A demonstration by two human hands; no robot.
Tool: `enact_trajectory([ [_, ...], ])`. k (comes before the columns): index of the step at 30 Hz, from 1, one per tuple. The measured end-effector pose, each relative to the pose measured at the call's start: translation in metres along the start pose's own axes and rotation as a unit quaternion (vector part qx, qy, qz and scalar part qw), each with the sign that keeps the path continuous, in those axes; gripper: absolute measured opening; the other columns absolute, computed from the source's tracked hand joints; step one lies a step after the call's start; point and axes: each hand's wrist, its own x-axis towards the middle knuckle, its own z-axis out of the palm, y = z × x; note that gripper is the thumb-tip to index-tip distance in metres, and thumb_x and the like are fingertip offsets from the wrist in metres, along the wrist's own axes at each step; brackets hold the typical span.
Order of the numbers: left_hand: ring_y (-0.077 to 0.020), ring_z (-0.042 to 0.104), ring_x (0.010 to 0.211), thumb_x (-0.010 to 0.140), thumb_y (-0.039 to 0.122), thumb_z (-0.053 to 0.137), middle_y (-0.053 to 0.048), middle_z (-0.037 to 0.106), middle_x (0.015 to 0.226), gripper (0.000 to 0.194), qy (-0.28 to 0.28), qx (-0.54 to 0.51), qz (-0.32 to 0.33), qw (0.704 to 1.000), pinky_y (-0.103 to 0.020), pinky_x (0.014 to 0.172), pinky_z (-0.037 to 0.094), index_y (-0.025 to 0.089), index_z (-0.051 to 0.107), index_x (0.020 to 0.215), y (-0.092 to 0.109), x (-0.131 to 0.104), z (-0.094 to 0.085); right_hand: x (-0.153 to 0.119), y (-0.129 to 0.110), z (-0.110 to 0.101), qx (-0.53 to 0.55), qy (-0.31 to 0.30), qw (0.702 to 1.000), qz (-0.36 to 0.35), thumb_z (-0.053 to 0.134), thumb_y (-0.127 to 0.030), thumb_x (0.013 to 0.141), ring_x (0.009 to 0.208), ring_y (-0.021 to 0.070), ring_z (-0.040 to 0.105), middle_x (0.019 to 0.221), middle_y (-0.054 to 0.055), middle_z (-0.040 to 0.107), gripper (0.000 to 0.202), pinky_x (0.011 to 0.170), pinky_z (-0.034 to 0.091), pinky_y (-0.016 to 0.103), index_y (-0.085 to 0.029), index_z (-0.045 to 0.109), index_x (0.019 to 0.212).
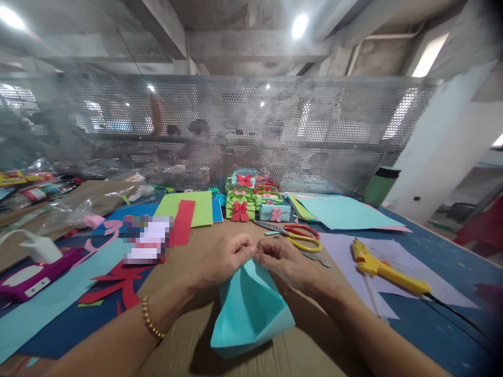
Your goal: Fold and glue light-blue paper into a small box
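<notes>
Both hands meet at the middle of the view, over a brown cardboard sheet (176, 343). Between them is a folded turquoise paper piece (251, 309), its far end pinched together and its near end flaring open like a pocket. My left hand (231, 256) grips the far tip from the left, thumb and fingers pressed together. From the right, my right hand (281, 259) pinches the same tip. The fingertips of the two hands almost touch and hide the pinched fold. Just beyond my right hand lie scissors (302, 237) with red and yellow handles.
Small paper bags with bows (240, 209) stand at the back. A yellow glue gun (385, 271) lies at right on lilac paper (428, 283). Leftward are red paper scraps (126, 280), a blurred phone (147, 241) and a purple power strip (39, 275). A perforated partition (334, 131) runs behind.
</notes>
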Motion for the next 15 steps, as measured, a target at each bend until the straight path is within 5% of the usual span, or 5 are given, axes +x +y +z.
enact_trajectory([
  [6, -0.0137, 0.046, 0.065, 0.092, 0.065, 0.045, 0.001, 0.051, 0.071, 0.049, 0.068, -0.097, -0.040, 0.992, -0.024, 0.058, 0.037, 0.019, 0.054, 0.078, 0.005, 0.000, 0.000, 0.001, -0.004, -0.004, -0.022, 0.044, 0.999, -0.005, 0.053, -0.038, 0.085, 0.059, 0.0108, 0.036, 0.063, -0.005, 0.039, 0.028, 0.053, 0.027, 0.025, -0.021, 0.044, 0.065],
  [10, -0.0140, 0.052, 0.056, 0.086, 0.080, 0.039, 0.000, 0.058, 0.069, 0.066, 0.193, -0.247, -0.139, 0.939, -0.025, 0.051, 0.038, 0.018, 0.059, 0.095, -0.007, 0.005, -0.001, 0.005, -0.003, -0.011, -0.032, 0.092, 0.995, -0.012, 0.052, -0.037, 0.085, 0.060, 0.0116, 0.039, 0.062, -0.003, 0.044, 0.026, 0.055, 0.030, 0.025, -0.020, 0.050, 0.065],
  [12, -0.0139, 0.053, 0.053, 0.084, 0.081, 0.043, 0.000, 0.060, 0.069, 0.066, 0.242, -0.309, -0.159, 0.906, -0.025, 0.049, 0.040, 0.019, 0.059, 0.097, -0.014, 0.009, 0.000, 0.006, 0.000, -0.015, -0.040, 0.127, 0.991, -0.013, 0.052, -0.037, 0.085, 0.061, 0.0122, 0.040, 0.062, -0.003, 0.044, 0.027, 0.056, 0.032, 0.025, -0.020, 0.049, 0.064],
  [15, -0.0158, 0.060, 0.063, 0.081, 0.069, 0.062, -0.002, 0.065, 0.074, 0.052, 0.223, -0.347, -0.146, 0.899, -0.026, 0.057, 0.047, 0.018, 0.061, 0.093, -0.015, 0.010, 0.003, 0.007, 0.005, -0.018, -0.046, 0.174, 0.984, -0.010, 0.051, -0.036, 0.087, 0.062, 0.0129, 0.041, 0.063, -0.003, 0.046, 0.026, 0.058, 0.033, 0.026, -0.020, 0.050, 0.065],
])
